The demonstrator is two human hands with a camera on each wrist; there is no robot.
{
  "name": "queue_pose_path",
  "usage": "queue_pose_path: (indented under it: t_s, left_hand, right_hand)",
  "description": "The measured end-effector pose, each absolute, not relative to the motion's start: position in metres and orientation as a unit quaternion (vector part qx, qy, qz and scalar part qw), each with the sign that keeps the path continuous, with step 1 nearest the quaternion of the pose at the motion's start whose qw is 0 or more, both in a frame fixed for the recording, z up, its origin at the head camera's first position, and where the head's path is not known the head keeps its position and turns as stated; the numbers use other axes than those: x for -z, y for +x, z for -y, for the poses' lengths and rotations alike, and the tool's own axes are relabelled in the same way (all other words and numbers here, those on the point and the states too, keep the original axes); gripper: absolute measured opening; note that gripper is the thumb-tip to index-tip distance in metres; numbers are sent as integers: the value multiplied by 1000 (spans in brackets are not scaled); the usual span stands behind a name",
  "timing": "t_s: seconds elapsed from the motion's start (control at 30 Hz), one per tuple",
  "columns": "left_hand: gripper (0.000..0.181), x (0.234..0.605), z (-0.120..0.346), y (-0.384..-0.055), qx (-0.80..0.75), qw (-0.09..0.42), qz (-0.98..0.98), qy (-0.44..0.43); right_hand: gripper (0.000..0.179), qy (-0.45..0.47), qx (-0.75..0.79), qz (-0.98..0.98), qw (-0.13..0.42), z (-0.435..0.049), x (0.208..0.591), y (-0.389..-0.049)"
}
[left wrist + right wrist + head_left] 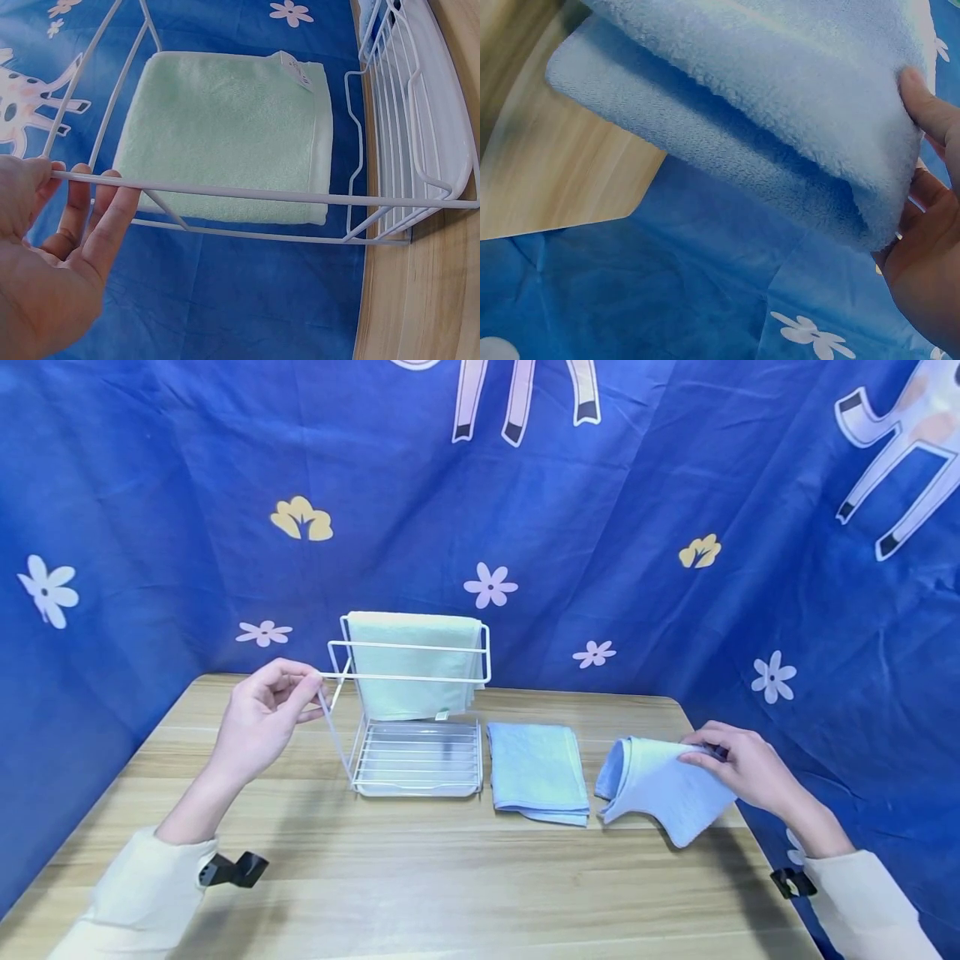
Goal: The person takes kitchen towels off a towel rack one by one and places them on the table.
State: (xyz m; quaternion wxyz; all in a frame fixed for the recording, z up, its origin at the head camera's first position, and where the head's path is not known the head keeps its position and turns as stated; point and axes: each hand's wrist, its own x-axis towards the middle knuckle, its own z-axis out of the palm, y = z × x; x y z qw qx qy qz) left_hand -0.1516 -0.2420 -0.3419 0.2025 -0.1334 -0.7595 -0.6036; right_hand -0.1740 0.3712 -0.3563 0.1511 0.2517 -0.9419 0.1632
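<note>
My left hand (pixel 262 714) pinches the front upper corner of a white wire rack (pixel 405 678) between thumb and fingers. Over the rack's rear bar hangs a folded mint-green towel (pixel 416 660), its small white tag showing in the left wrist view. Out to the right, my right hand (pixel 742 764) grips the edge of a folded light-blue towel (pixel 667 781), thumb on top and fingers beneath. That towel is lifted and droops in a loose fold, its layers parted in the right wrist view. A second light-blue towel (pixel 536 768) lies folded flat between the rack and the held one.
The rack's base holds a white tray (pixel 420 791) under thin wires. Everything stands on a wooden table (pixel 450 877) with rounded far corners. A blue curtain (pixel 390 527) with printed flowers and animals surrounds the table's back and sides.
</note>
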Motion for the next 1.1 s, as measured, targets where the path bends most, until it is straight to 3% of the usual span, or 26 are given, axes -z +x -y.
queue_pose_path:
  t_s: [0.6,1.1]
  left_hand:
    - [12,343,241,-151,616,203,749,-135]
    - [14,343,241,-152,625,201,742,-137]
  right_hand:
    - [15,261,-151,947,107,-379,351,-151]
    - [6,264,-125,954,65,-368,355,-180]
